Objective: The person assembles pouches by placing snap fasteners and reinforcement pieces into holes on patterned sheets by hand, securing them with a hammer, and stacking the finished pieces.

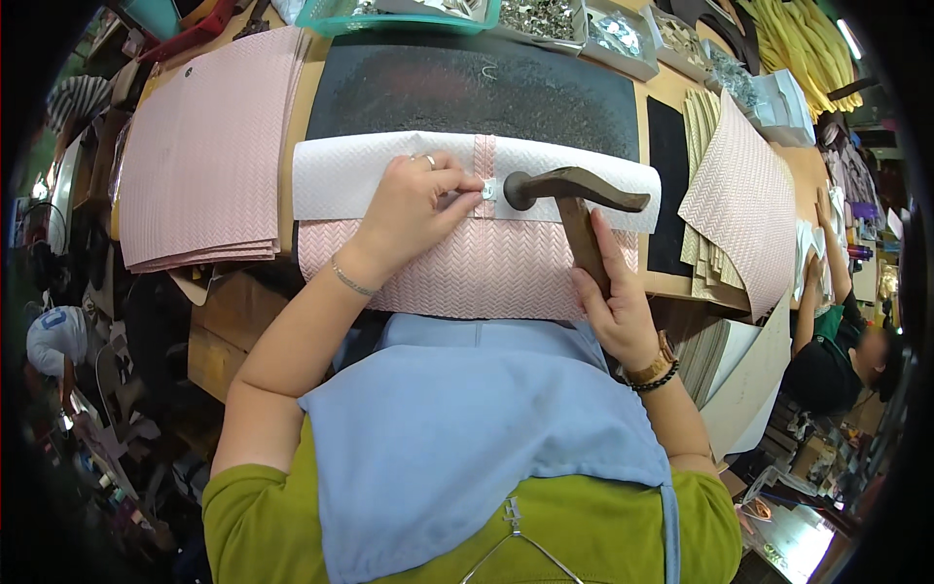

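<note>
A pink woven-textured sheet (457,277) lies in front of me, its far part folded over to show a white backing (341,185). Down its middle runs a narrow pink strip (484,154). My left hand (420,202) rests over the white backing, thumb and fingers pinching a small whitish, shiny piece (488,192) at the strip; its exact kind is unclear. In my right hand (621,307) is a hammer (590,243), gripped by its wooden handle. The hammer's round face is just right of the small piece, apparently above the sheet.
A dark worn board (467,92) lies under the sheet's far side. Stacked pink sheets (209,156) are at left, a curled pink sheet (744,204) at right. Along the back stand a teal tray (331,16) and boxes of metal parts (540,21). Another person (842,355) works at far right.
</note>
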Available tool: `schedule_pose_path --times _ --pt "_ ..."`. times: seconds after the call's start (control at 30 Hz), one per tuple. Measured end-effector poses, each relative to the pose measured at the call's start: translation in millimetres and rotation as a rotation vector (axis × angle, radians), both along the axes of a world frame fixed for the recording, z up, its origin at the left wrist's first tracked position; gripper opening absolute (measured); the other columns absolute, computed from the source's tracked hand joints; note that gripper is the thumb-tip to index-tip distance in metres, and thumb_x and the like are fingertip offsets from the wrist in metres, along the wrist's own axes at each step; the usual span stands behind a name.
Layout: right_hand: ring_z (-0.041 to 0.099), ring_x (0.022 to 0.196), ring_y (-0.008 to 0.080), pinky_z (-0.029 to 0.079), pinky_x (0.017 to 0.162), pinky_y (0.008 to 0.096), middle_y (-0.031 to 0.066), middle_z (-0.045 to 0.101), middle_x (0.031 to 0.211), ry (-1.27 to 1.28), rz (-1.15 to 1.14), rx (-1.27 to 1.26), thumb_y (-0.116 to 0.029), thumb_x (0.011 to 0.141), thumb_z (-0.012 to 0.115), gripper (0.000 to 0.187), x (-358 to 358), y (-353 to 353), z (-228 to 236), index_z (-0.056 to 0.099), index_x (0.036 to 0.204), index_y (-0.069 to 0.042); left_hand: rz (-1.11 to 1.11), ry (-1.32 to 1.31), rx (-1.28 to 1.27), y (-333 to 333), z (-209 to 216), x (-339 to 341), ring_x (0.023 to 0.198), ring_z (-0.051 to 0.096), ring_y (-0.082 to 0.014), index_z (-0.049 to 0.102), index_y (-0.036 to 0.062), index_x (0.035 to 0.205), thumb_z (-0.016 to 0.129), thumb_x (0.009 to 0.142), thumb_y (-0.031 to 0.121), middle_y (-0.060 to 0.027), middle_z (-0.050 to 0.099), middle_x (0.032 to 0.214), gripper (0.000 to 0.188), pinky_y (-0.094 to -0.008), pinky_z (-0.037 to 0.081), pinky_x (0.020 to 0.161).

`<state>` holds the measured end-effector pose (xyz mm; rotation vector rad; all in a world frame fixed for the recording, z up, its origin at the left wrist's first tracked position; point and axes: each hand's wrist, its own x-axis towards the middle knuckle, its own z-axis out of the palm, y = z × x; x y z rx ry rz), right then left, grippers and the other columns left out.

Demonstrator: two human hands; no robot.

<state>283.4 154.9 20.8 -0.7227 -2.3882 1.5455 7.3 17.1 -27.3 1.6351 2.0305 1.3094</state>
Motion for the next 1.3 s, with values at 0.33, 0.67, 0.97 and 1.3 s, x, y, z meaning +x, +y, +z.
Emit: schedule_pose_path --times 0.33,0.67,0.97,1.3 --pt "0.067 0.12 0.0368 0.051 0.101 0.0394 0.025 0.063 0.14 0.087 0.133 0.335 -0.002 0.099 0.065 0.071 -22 0 1 0.037 0.164 -0.007 -0.002 -0.06 0.024 -1 -4 -1 0.071 0.067 -0.0209 0.08 0.0004 0.094 0.082 0.083 0.002 -0.0104 0.071 0.085 0.011 -0.0311 0.052 0.064" --pt "0.066 0.09 0.0348 0.054 0.084 0.0403 0.0186 0.067 0.106 0.098 0.142 0.385 0.001 0.097 0.065 0.073 -27 4 11 0.039 0.164 -0.014 0.002 -0.058 0.011 -1 -5 -2 0.075 0.068 -0.0227 0.079 0.0017 0.091 0.084 0.083 0.007 -0.0104 0.071 0.085 0.011 -0.0336 0.053 0.068" --pt "0.064 0.076 0.0331 0.053 0.069 0.044 0.014 0.061 0.089 -0.1 0.342 0.638 -0.005 0.097 0.067 0.072 -49 21 58 0.043 0.163 -0.022 0.003 -0.043 -0.009 -2 2 -1 0.079 0.064 -0.0203 0.061 0.007 0.138 0.096 0.072 0.024 -0.0087 0.069 0.094 0.076 -0.034 0.053 0.071" --pt "0.064 0.074 0.0346 0.053 0.068 0.0443 0.0143 0.062 0.09 -0.309 0.435 0.676 -0.005 0.098 0.066 0.069 -63 21 87 0.045 0.161 -0.023 0.035 -0.144 -0.011 -5 -2 1 0.077 0.065 -0.0275 0.038 0.0116 0.159 0.099 0.065 0.028 -0.0097 0.066 0.09 0.113 -0.0395 0.056 0.074"
